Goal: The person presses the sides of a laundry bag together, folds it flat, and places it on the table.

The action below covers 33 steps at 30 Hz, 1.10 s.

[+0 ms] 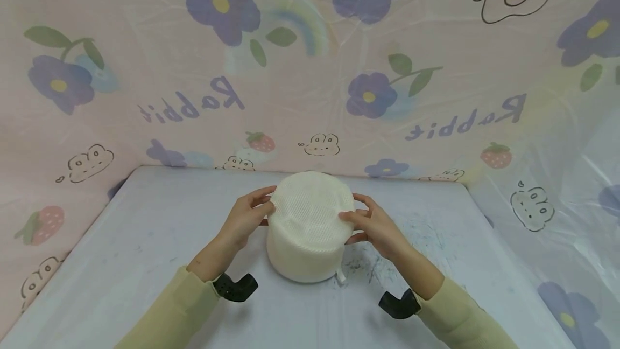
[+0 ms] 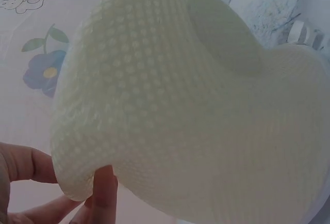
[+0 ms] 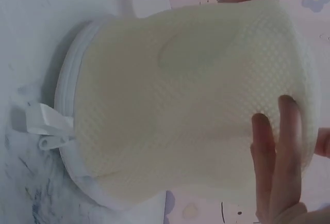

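Note:
A cream mesh laundry bag [image 1: 306, 257], shaped like a drum, stands on the table with its round flat end up. My left hand [image 1: 244, 218] pinches the upper edge on the left side, and in the left wrist view the mesh folds in around those fingers [image 2: 104, 195]. On the opposite side, my right hand [image 1: 382, 229] grips the same upper edge, thumb on top and other fingers along the side wall. The right wrist view shows a white zipper band [image 3: 68, 90] around the bottom edge, with a zipper pull [image 3: 51, 142] and a white fabric tab [image 3: 47, 120].
A white table surface [image 1: 169, 241] lies under the bag, with dark scuff marks [image 1: 411, 241] on its right part. Printed sheeting [image 1: 300, 90] with flowers and rabbits rises at the back and both sides. Black wrist mounts [image 1: 236, 287] sit by both sleeves.

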### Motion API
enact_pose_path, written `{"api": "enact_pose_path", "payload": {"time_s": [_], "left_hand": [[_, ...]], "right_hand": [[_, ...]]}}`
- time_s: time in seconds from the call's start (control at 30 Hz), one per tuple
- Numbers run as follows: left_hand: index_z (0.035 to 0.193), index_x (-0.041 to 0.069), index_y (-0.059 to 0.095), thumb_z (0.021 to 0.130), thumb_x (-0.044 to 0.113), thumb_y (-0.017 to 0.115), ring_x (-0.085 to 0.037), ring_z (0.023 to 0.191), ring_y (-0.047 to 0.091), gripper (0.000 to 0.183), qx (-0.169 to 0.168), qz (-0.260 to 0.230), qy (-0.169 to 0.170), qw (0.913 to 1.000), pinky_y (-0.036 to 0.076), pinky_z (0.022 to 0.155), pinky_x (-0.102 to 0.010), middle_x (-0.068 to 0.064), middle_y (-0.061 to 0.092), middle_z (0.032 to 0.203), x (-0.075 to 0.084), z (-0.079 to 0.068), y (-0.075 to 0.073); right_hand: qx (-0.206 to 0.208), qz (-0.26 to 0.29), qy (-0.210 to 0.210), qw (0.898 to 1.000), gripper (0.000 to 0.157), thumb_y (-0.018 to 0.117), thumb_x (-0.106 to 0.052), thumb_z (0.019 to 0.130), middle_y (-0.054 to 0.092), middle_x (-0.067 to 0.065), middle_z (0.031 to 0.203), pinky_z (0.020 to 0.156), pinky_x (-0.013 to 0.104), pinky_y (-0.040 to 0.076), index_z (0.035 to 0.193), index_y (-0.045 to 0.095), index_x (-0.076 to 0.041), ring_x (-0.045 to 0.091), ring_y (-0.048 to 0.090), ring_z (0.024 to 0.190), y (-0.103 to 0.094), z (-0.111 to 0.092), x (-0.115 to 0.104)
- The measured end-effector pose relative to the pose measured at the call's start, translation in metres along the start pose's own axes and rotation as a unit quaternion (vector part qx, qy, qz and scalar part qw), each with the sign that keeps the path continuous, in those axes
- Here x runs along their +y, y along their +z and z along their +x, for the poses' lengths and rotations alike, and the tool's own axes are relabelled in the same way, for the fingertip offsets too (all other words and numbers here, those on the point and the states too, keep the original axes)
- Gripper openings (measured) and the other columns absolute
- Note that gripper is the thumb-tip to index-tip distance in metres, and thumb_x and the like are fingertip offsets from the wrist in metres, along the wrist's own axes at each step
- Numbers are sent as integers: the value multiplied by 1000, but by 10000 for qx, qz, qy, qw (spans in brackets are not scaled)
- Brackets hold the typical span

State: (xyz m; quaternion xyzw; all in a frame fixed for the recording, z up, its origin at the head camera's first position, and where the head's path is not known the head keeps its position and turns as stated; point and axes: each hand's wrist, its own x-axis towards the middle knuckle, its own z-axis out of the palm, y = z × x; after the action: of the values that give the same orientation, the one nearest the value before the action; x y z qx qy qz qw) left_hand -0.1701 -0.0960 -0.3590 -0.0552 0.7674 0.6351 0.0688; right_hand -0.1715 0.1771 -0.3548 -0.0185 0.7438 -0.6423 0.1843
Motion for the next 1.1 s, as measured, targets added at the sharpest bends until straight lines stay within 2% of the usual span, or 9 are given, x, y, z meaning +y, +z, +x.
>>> {"api": "enact_pose_path", "payload": {"time_s": [0.13, 0.4, 0.63, 0.8, 1.0, 1.1], "left_hand": [[139, 12, 51, 89, 7, 52, -24, 103, 56, 50, -29, 47, -8, 10000, 54, 75, -27, -17, 50, 135, -2, 0, -1], [139, 12, 52, 91, 8, 52, -24, 105, 55, 48, -72, 90, 17, 9999, 52, 76, -27, -16, 50, 135, -3, 1, -2], [139, 12, 51, 92, 7, 51, -24, 107, 53, 48, -70, 119, -28, 9999, 50, 77, -25, -16, 50, 135, -6, 3, -1], [139, 12, 50, 93, 7, 51, -24, 110, 53, 47, -45, 123, -72, 9999, 48, 78, -25, -16, 50, 136, -7, 3, -1], [140, 10, 49, 92, 10, 52, -19, 96, 56, 48, 76, 161, -45, 9998, 48, 75, -22, -17, 53, 130, -6, 2, 0], [140, 9, 49, 93, 13, 53, -17, 90, 58, 47, 208, 316, 45, 9993, 48, 73, -22, -17, 55, 130, -6, 0, 0]], "right_hand": [[-90, 51, -24, 9999, 75, 64, -19, 90, 58, 24, 126, 64, 31, 58, 149, 19, -7, 17, 67, 84, 4, -6, 1], [27, 298, -71, 9995, 75, 65, -16, 89, 62, 20, 120, 64, 31, 58, 148, 20, -4, 17, 68, 82, 12, -12, 4], [147, 324, -48, 9994, 74, 65, -15, 88, 65, 16, 114, 61, 29, 58, 148, 21, -4, 16, 68, 81, 16, -12, 9], [125, 297, -61, 9995, 74, 65, -15, 89, 63, 19, 117, 61, 29, 58, 148, 21, -5, 16, 68, 80, 17, -10, 10], [184, 31, 33, 9998, 77, 64, -23, 90, 57, 24, 127, 60, 31, 58, 150, 17, -10, 17, 67, 82, 14, -9, 11], [405, -200, 123, 9989, 75, 64, -30, 91, 60, 21, 120, 60, 33, 58, 150, 22, -12, 16, 67, 78, 11, -9, 12]]}}
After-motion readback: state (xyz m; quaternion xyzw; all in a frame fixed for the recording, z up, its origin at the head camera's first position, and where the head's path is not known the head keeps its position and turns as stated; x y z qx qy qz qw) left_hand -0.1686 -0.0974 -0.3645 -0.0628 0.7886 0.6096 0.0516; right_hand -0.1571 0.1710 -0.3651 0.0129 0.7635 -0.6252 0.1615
